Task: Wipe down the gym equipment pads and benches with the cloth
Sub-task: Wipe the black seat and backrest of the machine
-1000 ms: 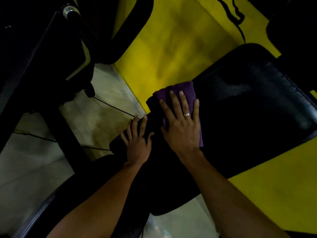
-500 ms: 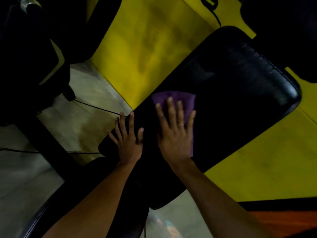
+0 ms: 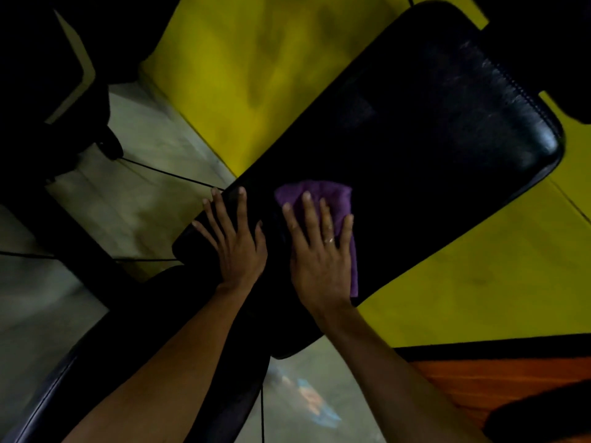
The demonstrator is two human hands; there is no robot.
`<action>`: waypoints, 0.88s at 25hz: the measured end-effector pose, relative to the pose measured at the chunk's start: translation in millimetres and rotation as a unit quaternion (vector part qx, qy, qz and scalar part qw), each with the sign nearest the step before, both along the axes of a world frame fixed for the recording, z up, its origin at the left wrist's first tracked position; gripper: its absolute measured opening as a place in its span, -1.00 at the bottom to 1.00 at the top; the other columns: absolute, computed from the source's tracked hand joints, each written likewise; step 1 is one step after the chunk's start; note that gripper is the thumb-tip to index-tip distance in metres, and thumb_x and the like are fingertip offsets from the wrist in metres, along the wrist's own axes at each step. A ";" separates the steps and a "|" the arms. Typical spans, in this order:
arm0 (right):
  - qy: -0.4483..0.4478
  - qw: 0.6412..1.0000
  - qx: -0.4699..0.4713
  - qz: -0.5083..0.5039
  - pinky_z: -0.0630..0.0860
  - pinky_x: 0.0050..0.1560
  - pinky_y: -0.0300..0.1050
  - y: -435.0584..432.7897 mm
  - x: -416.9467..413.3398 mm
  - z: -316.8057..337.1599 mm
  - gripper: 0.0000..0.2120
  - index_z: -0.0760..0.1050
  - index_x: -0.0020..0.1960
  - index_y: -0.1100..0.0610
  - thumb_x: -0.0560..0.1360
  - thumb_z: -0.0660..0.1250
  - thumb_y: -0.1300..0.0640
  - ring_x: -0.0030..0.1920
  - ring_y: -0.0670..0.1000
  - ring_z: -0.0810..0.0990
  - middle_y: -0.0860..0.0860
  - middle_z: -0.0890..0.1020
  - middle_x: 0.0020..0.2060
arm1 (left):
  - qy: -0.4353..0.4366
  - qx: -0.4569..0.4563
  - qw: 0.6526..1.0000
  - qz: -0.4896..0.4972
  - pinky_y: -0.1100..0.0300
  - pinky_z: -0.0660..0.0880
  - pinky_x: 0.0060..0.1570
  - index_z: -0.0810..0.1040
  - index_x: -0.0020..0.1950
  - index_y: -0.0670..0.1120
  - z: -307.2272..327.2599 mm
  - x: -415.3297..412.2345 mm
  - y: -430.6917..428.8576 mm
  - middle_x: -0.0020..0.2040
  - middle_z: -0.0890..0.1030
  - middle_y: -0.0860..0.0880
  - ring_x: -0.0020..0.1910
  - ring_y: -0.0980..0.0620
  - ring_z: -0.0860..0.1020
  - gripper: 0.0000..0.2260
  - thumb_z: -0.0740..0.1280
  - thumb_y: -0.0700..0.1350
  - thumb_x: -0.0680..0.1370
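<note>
A yellow floor (image 3: 287,75) lies under the black bench pad (image 3: 431,123); the right hand (image 3: 319,251) presses the purple cloth (image 3: 323,195) flat-fingered at its near end, the left hand (image 3: 236,241) braces open beside; most padding looks unwiped.

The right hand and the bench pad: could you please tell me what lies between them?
In the head view, the purple cloth lies flat between the right hand and the bench pad.
</note>
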State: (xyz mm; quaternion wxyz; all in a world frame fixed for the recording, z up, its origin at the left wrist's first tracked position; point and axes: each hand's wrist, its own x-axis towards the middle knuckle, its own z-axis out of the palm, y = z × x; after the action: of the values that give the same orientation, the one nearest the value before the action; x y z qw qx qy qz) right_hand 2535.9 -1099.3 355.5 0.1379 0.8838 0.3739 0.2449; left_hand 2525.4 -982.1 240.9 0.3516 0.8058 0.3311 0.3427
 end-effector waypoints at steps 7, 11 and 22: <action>-0.049 0.996 0.019 -0.075 -0.08 0.57 0.39 -67.2 -24.5 16.4 -0.29 0.13 0.65 0.02 0.56 0.29 0.00 0.64 0.20 0.04 0.10 0.10 0.64 | -0.001 -0.025 1.000 0.005 -0.45 -0.08 0.47 0.11 0.66 -0.03 8.7 0.3 -11.3 0.64 0.03 -0.26 0.62 -0.30 -0.04 -0.44 0.00 0.18 0.71; -0.055 0.991 0.078 -0.089 -0.19 0.56 0.40 -15.7 4.9 31.9 -0.34 0.08 0.67 0.00 0.62 0.19 -0.08 0.64 0.24 -0.03 0.14 0.03 0.65 | -0.009 -0.004 1.000 0.004 -0.42 -0.11 0.48 0.10 0.66 -0.03 2.5 -1.2 -11.4 0.64 0.03 -0.25 0.62 -0.30 -0.05 -0.43 0.06 0.16 0.69; -0.047 0.977 0.149 -0.144 -0.08 0.56 0.39 -65.6 -19.5 7.5 -0.22 0.17 0.65 0.01 0.57 0.28 -0.33 0.64 0.25 0.01 0.16 0.09 0.64 | 0.012 -0.030 0.998 -0.051 -0.45 -0.06 0.47 0.01 0.67 0.07 -7.8 -13.9 -48.4 0.65 -0.07 -0.24 0.63 -0.28 -0.13 -0.37 0.01 0.30 0.65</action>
State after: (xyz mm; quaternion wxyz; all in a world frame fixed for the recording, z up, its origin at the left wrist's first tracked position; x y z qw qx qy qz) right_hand 2516.3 -1165.0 363.0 0.0560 0.9264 0.1956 0.3168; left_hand 2511.5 -1030.6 233.1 0.3883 0.8148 0.3042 0.3047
